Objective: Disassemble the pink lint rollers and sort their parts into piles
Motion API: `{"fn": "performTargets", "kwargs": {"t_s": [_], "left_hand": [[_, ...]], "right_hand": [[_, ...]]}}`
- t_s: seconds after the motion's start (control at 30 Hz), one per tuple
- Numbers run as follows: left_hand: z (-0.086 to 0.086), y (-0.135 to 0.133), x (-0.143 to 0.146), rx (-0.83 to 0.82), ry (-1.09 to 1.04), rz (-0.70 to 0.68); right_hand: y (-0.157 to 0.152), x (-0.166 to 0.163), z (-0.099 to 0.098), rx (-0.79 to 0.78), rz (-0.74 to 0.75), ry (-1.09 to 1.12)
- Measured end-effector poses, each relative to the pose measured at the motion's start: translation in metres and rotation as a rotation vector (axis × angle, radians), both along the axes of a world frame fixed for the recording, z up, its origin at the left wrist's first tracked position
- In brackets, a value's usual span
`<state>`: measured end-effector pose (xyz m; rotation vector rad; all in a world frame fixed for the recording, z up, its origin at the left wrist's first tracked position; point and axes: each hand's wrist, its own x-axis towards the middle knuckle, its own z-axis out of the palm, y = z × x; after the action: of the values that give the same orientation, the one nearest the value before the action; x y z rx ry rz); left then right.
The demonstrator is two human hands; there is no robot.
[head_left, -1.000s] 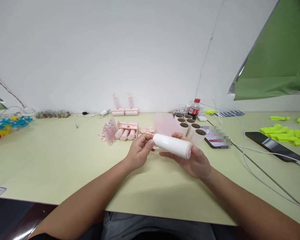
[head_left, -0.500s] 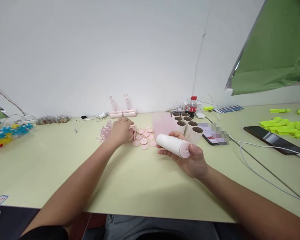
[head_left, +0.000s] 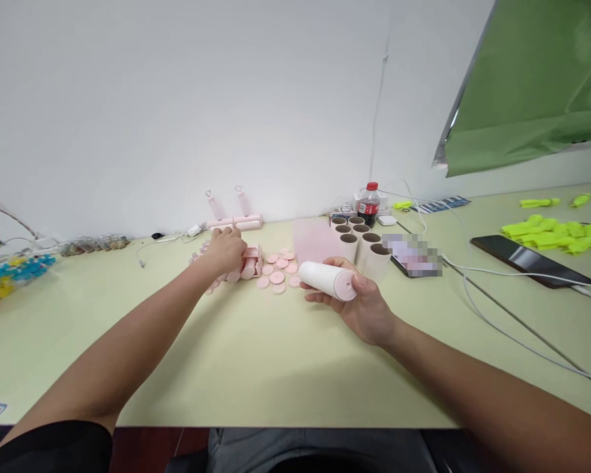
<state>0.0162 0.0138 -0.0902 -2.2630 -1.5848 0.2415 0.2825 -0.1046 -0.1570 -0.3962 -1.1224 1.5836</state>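
My right hand (head_left: 367, 309) is wrapped round a white paper roll (head_left: 325, 279) with a pink cap in its near end. It holds the roll tilted above the table. My left hand (head_left: 224, 253) is among the pink plastic parts (head_left: 250, 263) at the back, palm down. Its fingers are bent down and close together, with the tips hidden. Clear pink small pieces (head_left: 200, 253) show partly behind that hand. Between the hands lie several flat pink discs (head_left: 277, 278).
Hollow white rolls (head_left: 374, 263) stand upright beside a translucent pink block (head_left: 315, 243). A cola bottle (head_left: 369, 207) is behind them. Two phones (head_left: 526, 259) and cables lie to the right. Pink lint rollers (head_left: 242, 202) are by the wall.
My left hand has shifted left across the pink parts, uncovering some of them. My right hand still holds the white roll. The camera view has turned slightly right.
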Motion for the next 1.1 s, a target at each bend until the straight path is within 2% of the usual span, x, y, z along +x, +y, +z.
{"fn": "performTargets", "kwargs": {"t_s": [0.1,0.2,0.3,0.37,0.47,0.57,0.63,0.73,0.93,1.1], "left_hand": [[0.004,-0.001,-0.001,0.001,-0.022,-0.052],[0.02,-0.011,-0.001,0.006,-0.2,-0.103],[0.037,-0.032,0.006,-0.064,-0.63,-0.054],[0.04,-0.048,0.016,-0.132,-0.999,-0.047],[0.029,-0.071,0.034,-0.214,-1.459,-0.117],[0.008,-0.087,0.05,-0.262,-1.712,-0.143],[-0.005,-0.094,0.059,-0.328,-1.791,-0.16],[-0.017,-0.102,0.067,-0.441,-1.782,-0.196],[-0.022,-0.112,0.078,-0.392,-1.66,-0.213],[-0.028,-0.112,0.083,-0.425,-1.614,-0.22]], "right_hand": [[-0.001,-0.002,0.001,-0.014,-0.005,0.034],[-0.002,-0.003,0.005,-0.037,0.006,0.101],[-0.002,-0.002,0.011,-0.098,0.065,0.152],[-0.002,0.0,0.015,-0.169,0.166,0.149],[-0.001,0.003,0.019,-0.259,0.322,0.112],[0.001,0.005,0.019,-0.301,0.427,0.065],[0.002,0.006,0.017,-0.322,0.503,0.039],[0.004,0.007,0.012,-0.35,0.593,0.002],[0.002,0.003,0.004,-0.452,0.745,-0.13],[0.001,0.004,0.002,-0.511,0.77,-0.198]]}}
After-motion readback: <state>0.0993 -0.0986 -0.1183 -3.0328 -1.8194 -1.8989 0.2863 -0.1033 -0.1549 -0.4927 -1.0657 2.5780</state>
